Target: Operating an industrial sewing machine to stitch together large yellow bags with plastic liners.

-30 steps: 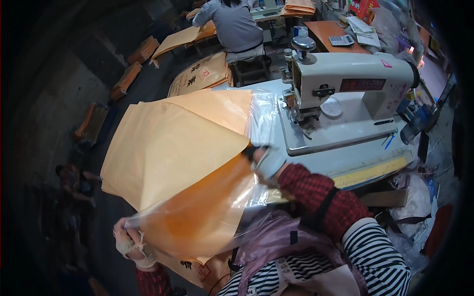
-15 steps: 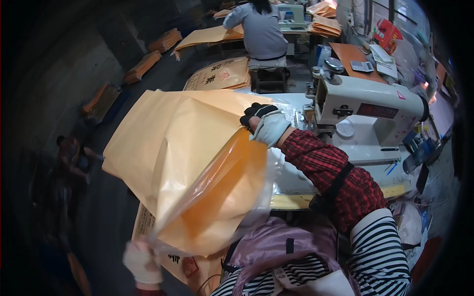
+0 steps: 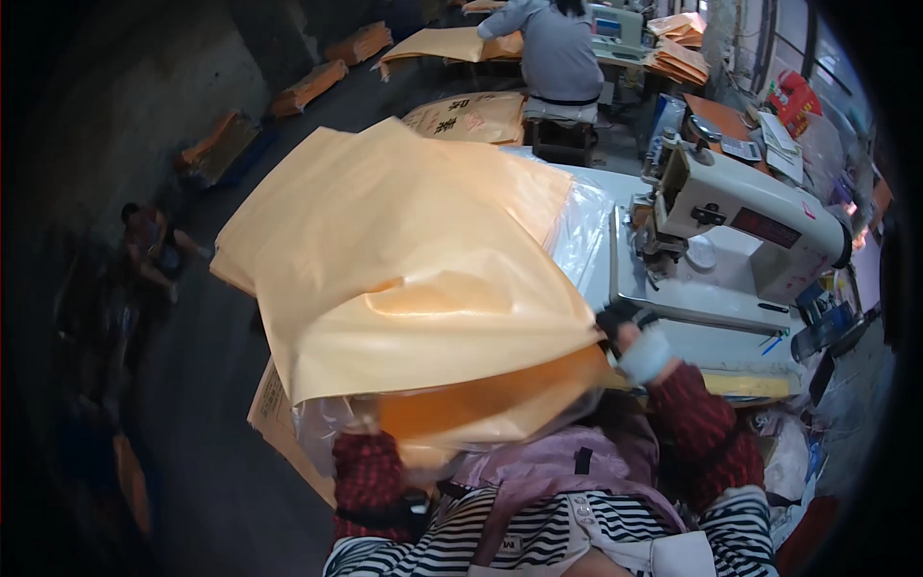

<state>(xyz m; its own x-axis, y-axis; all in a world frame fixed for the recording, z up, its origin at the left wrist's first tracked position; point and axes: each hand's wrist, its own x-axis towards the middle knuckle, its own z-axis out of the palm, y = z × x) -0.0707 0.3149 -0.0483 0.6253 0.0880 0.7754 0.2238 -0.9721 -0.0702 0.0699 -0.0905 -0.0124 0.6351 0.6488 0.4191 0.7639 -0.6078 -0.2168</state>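
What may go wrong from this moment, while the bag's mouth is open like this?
The clear plastic liner sticks out past the mouth of the peach-coloured bag near the left hand, so it might bunch or slip. The right hand grips only the mouth's right corner; if it slips, the opening could sag shut. The bags underneath seem to overhang at left and might slide if tugged.

Two sewing machines (image 3: 755,207), one near, one far, two other people (image 3: 564,62), one seated, one at left, two own hands (image 3: 627,338), left mostly hidden, one opened bag (image 3: 413,260), three orange-brown bundles (image 3: 308,88) upper left, one stool (image 3: 561,141), one calculator (image 3: 741,149).
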